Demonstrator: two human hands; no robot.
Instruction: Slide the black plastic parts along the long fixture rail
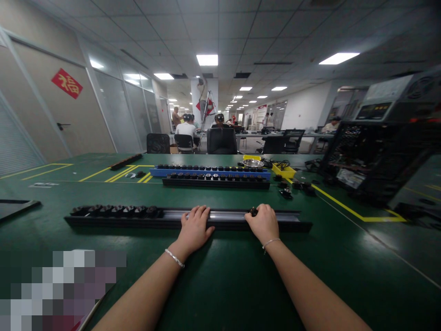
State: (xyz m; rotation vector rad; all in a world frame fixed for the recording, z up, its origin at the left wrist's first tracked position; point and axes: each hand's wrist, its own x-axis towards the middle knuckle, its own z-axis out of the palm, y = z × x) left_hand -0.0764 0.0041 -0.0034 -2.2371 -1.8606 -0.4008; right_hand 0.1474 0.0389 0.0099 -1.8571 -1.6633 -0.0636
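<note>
A long black rail (285,221) with a shiny metal channel lies across the green table in front of me. Several black sockets (117,211) sit in a row at its left end. My left hand (195,227) rests on the rail's middle, fingers draped flat over its near edge. My right hand (263,222) is curled at the rail, its fingers pinched on a small black socket (254,212) sitting in the channel. Both wrists wear thin bracelets.
Farther back lie a blue rail (210,171) and a black rail (215,182), both filled with sockets. A yellow tray (284,171), a metal bowl (253,162) and loose sockets (285,193) sit right of them. A black open frame (361,161) stands at right. People sit at distant desks.
</note>
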